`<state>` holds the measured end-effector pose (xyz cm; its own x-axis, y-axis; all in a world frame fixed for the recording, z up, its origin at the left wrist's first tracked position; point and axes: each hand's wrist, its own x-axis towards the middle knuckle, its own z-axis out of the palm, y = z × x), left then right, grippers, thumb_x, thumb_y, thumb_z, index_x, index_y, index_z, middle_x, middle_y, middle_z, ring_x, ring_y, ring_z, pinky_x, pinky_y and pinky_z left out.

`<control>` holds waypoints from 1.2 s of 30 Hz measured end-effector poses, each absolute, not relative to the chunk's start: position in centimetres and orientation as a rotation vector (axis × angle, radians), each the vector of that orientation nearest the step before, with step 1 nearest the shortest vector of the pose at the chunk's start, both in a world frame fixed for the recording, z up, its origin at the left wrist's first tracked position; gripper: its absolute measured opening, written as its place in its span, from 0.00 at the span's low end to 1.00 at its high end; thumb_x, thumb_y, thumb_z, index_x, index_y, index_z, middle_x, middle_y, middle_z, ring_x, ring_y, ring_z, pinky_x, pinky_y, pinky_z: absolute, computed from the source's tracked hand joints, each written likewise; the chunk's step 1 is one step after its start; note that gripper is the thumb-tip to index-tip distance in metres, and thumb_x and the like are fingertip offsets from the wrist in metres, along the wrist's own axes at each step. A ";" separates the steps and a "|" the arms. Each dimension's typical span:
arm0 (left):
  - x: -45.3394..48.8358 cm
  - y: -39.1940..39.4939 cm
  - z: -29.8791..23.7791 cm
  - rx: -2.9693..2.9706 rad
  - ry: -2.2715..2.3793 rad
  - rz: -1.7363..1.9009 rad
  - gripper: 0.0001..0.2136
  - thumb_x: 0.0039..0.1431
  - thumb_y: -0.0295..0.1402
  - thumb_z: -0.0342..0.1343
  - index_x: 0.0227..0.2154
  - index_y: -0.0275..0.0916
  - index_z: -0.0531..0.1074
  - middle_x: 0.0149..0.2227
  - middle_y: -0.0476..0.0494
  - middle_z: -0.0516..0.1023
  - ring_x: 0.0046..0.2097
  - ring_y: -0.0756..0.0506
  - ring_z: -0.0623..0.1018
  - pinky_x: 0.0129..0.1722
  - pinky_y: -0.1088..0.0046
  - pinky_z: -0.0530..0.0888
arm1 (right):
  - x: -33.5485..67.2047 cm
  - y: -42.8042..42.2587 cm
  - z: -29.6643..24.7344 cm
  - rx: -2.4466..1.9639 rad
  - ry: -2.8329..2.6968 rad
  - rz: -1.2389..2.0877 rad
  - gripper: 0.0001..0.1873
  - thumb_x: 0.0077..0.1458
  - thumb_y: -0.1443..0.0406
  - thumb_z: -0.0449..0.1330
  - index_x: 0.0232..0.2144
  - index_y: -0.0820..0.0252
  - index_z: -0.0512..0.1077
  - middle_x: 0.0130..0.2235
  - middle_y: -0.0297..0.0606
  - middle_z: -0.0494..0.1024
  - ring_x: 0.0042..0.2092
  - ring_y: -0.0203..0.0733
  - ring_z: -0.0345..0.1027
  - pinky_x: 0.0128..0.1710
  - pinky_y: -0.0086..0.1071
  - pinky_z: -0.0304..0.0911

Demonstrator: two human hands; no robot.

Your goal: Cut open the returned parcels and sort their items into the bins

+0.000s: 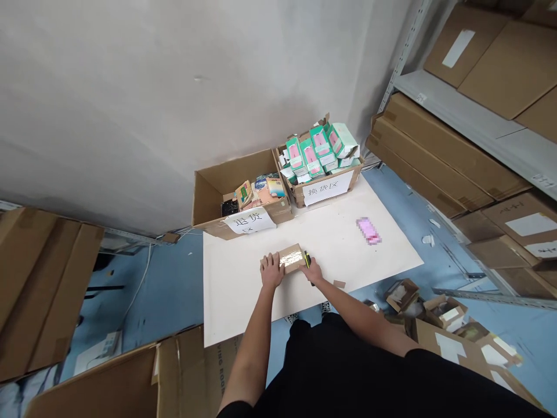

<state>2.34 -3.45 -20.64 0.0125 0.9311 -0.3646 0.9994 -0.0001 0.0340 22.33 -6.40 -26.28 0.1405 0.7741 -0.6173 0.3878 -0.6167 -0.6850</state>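
A small brown cardboard box [291, 256] with shiny tape across its top lies on the white table [235, 290]. My left hand [271, 271] grips the box's left end, fingers over its top. At the right end, my right hand [313, 271] is closed around a yellow-and-black utility knife [307, 259] and is close against the box. I cannot tell whether the knife's blade is out. A small scrap of cardboard [339, 284] lies near the table's front edge, right of my right hand.
Behind stand an open carton [209, 200] of mixed packets and a carton [297, 197] of green-and-pink boxes [311, 157]. A blurred pink item [368, 230] lies at the table's right. Shelving [461, 104] with cartons rises right; opened boxes [402, 293] litter the floor.
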 end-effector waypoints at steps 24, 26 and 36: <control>3.4 -5.5 -23.1 2.125 1.822 -0.498 0.46 0.60 0.48 0.63 0.76 0.43 0.49 0.76 0.25 0.52 0.74 0.22 0.55 0.66 0.40 0.62 | 22.7 -2.1 -23.2 -2.280 -1.413 1.128 0.31 0.53 0.51 0.72 0.52 0.53 0.65 0.45 0.41 0.82 0.46 0.51 0.78 0.39 0.33 0.68; 3.7 -6.8 -23.5 2.118 1.909 -0.455 0.41 0.65 0.49 0.57 0.76 0.41 0.50 0.74 0.24 0.57 0.74 0.24 0.54 0.66 0.38 0.61 | 23.2 -1.1 -23.1 -2.171 -1.412 1.163 0.25 0.57 0.51 0.69 0.50 0.52 0.65 0.41 0.37 0.81 0.42 0.47 0.78 0.36 0.31 0.68; 3.9 -7.5 -24.0 2.082 1.955 -0.331 0.43 0.65 0.59 0.53 0.76 0.42 0.53 0.77 0.33 0.53 0.74 0.18 0.50 0.67 0.39 0.63 | 27.8 -6.7 -25.0 -1.751 -1.151 1.740 0.19 0.69 0.47 0.53 0.34 0.53 0.61 0.21 0.23 0.68 0.18 0.33 0.63 0.21 0.23 0.60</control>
<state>3.93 -7.49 -24.02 0.0657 0.9371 -0.3428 0.9977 -0.0565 0.0369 27.80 -6.66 -24.97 -0.1230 0.7793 -0.6145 0.2604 -0.5721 -0.7777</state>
